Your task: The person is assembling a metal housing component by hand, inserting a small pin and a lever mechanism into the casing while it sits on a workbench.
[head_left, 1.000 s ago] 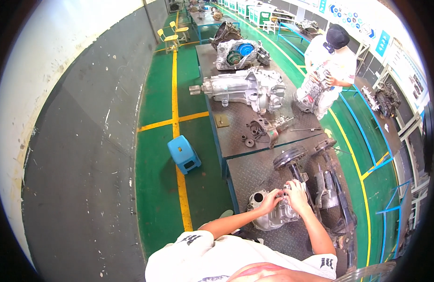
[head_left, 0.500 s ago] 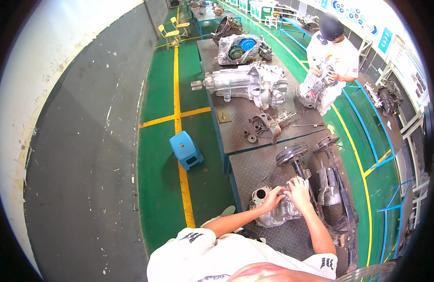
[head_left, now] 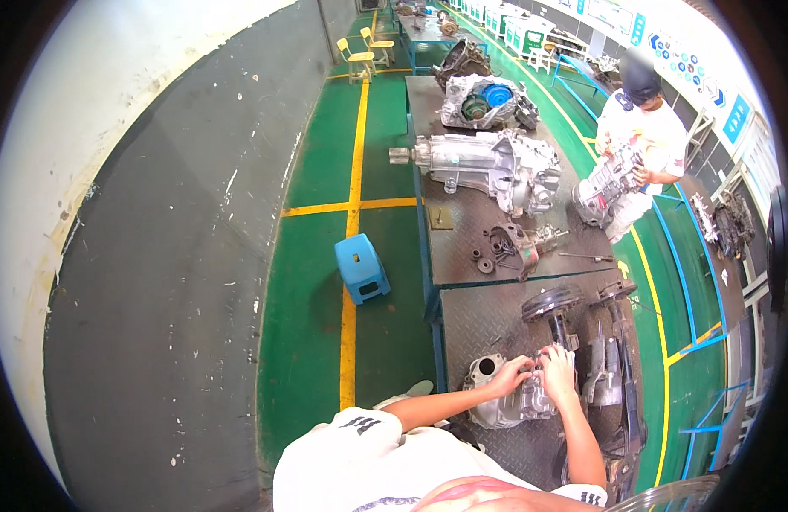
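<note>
A silver metal gearbox housing (head_left: 501,410) with a round dark opening sits on the near steel bench, close in front of me. My left hand (head_left: 512,376) is at its top, fingers bent in toward the middle and closed. Beside it, my right hand (head_left: 558,375) reaches over the far right part of the same housing with its fingers curled down and closed. The fingertips of both hands nearly meet. Whatever lies between them is too small and too covered to make out.
Shafts with a dark round flange (head_left: 554,302) lie behind and right of the housing. On the farther bench are a large silver transmission (head_left: 479,162), an open casing (head_left: 475,104) and loose gears. A co-worker (head_left: 646,128) holds another gearbox. A blue stool (head_left: 362,269) stands on the floor.
The whole view has swung, so the benches appear farther right and lower. Both my hands stay at the housing, with only slight finger movement. The co-worker's gearbox is tilted about the same.
</note>
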The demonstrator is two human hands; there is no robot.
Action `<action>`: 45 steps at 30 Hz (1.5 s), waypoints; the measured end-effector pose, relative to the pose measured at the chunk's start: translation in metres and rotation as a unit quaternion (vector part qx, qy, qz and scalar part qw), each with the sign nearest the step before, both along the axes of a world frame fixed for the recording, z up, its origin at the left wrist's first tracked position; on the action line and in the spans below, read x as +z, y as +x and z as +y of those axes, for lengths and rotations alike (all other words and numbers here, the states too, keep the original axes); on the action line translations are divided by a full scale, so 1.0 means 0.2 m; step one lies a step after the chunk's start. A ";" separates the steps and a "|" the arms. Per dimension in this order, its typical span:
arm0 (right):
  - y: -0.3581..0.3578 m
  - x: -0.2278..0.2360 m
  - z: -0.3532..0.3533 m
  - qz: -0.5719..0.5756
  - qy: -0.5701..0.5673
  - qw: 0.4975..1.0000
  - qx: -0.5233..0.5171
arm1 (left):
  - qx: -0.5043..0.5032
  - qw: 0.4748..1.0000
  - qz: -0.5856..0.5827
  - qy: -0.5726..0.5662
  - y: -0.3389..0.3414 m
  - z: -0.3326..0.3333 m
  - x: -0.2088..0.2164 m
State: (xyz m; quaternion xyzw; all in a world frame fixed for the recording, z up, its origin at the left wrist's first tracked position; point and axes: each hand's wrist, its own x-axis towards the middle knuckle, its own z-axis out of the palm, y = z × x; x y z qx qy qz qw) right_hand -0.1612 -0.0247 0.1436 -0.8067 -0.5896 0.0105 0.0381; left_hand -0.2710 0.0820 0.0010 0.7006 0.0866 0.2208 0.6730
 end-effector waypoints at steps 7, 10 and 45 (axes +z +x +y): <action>-0.02 0.00 0.00 -0.011 0.020 1.000 -0.021 | 0.003 1.000 0.000 0.003 0.01 0.01 0.01; -0.01 -0.02 -0.01 -0.009 -0.014 1.000 -0.025 | 0.008 1.000 0.017 0.002 0.01 -0.03 0.02; 0.04 -0.18 -0.04 -0.105 -0.011 0.994 0.018 | 0.016 0.999 0.007 -0.042 0.03 -0.02 0.02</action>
